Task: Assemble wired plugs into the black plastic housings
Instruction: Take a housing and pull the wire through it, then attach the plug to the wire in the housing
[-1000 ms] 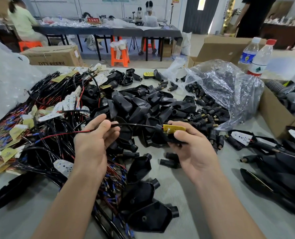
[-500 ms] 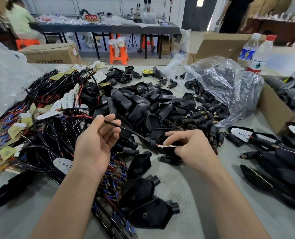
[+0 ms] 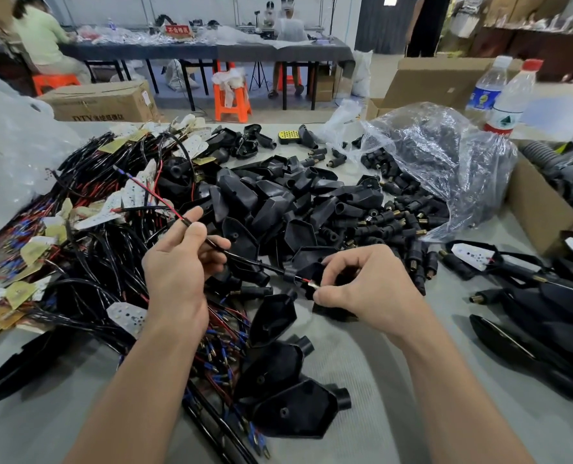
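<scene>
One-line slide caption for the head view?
Left hand holds a black cable while right hand pinches its red-wired end at a black housing, amid piled housings and wire harnesses.

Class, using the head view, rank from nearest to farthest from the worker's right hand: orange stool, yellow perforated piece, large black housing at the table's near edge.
1. Large black housing, near edge, below the right hand.
2. Yellow perforated piece, far side of the table.
3. Orange stool, beyond the table altogether.
</scene>
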The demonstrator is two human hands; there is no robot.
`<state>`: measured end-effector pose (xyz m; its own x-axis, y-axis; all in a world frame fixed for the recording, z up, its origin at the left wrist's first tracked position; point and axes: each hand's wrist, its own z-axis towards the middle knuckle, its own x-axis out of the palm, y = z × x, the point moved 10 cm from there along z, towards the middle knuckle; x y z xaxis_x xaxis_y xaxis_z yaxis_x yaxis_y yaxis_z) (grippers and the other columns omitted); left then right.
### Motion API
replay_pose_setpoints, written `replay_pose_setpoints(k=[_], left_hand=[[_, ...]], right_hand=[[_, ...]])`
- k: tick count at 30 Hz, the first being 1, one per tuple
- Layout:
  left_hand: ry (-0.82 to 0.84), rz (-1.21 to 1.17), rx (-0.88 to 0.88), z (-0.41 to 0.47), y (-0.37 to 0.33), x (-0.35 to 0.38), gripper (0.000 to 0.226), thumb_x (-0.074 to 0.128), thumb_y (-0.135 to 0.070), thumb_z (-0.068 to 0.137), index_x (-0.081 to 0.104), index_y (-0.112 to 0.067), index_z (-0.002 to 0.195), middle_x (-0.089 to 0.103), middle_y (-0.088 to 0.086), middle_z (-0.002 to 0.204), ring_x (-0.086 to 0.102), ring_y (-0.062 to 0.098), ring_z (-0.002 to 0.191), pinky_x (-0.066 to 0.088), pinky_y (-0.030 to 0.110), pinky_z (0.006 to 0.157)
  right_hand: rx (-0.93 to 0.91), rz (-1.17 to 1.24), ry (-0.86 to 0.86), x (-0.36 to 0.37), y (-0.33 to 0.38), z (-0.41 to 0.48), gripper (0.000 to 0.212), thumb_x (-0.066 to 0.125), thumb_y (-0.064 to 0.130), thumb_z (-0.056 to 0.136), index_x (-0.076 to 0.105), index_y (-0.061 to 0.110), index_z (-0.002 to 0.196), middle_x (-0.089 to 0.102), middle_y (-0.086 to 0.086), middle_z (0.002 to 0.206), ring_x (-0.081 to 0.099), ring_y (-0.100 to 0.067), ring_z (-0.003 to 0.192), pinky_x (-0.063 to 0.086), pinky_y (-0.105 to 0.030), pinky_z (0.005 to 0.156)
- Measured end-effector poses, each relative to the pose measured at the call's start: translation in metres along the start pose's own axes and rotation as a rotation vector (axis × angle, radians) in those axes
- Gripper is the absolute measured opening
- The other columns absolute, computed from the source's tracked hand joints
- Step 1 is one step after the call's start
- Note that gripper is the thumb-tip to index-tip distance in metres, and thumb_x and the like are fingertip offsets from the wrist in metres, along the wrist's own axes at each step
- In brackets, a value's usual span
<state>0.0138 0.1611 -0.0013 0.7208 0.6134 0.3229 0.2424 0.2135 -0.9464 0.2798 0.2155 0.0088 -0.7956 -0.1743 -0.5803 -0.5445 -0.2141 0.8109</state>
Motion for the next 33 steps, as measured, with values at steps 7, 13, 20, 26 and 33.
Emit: replay_pose_setpoints(k=[7, 13, 20, 26, 33], left_hand=[[0.153, -0.145, -0.003, -0.002, -0.006, 0.017, 0.010, 0.066, -0.031, 0.098, 0.075, -0.026, 0.101, 0.073, -0.001, 0.076, 0.063, 0.006, 0.061, 0.056, 0.020, 0.061], [0.533, 0.222, -0.067, -0.031, 0.023, 0.066, 0.048, 0.077, -0.037, 0.078, 0.070, -0.027, 0.124, 0.080, 0.000, 0.106, 0.076, 0.014, 0.095, 0.062, 0.026, 0.078], [0.578, 0.159, -0.200, -0.038, 0.035, 0.069, 0.022, 0.065, -0.018, 0.099, 0.078, -0.028, 0.115, 0.080, 0.009, 0.101, 0.079, 0.024, 0.089, 0.061, 0.028, 0.072], [0.428, 0.147, -0.269, -0.029, 0.044, 0.057, 0.021, 0.062, -0.016, 0.102, 0.073, -0.023, 0.119, 0.080, 0.013, 0.098, 0.077, 0.022, 0.079, 0.060, 0.028, 0.066], [0.536, 0.038, -0.333, -0.039, 0.040, 0.064, 0.031, 0.053, -0.016, 0.104, 0.080, -0.021, 0.090, 0.078, 0.016, 0.096, 0.075, 0.028, 0.081, 0.060, 0.034, 0.067]], right_hand=[[0.001, 0.386, 0.278, 0.024, 0.018, -0.010, 0.011, 0.069, 0.014, 0.076, 0.071, 0.012, 0.066, 0.068, -0.012, 0.065, 0.053, -0.018, 0.057, 0.044, -0.030, 0.056], [0.099, 0.452, 0.023, 0.028, 0.013, -0.006, 0.018, 0.063, 0.010, 0.085, 0.068, 0.009, 0.068, 0.070, -0.013, 0.062, 0.056, -0.019, 0.053, 0.048, -0.036, 0.057], [-0.173, 0.011, -0.384, -0.002, 0.041, -0.022, 0.012, 0.074, 0.022, 0.080, 0.072, 0.032, 0.072, 0.072, 0.029, 0.095, 0.065, 0.007, 0.094, 0.047, -0.012, 0.080], [-0.174, 0.005, 0.008, 0.033, 0.045, -0.015, 0.022, 0.074, 0.022, 0.087, 0.082, 0.036, 0.101, 0.070, 0.019, 0.126, 0.062, 0.004, 0.118, 0.046, -0.027, 0.107], [0.021, 0.614, 0.000, 0.023, 0.028, -0.007, 0.020, 0.069, 0.015, 0.091, 0.084, 0.022, 0.079, 0.075, 0.006, 0.118, 0.067, 0.000, 0.113, 0.057, -0.029, 0.092]])
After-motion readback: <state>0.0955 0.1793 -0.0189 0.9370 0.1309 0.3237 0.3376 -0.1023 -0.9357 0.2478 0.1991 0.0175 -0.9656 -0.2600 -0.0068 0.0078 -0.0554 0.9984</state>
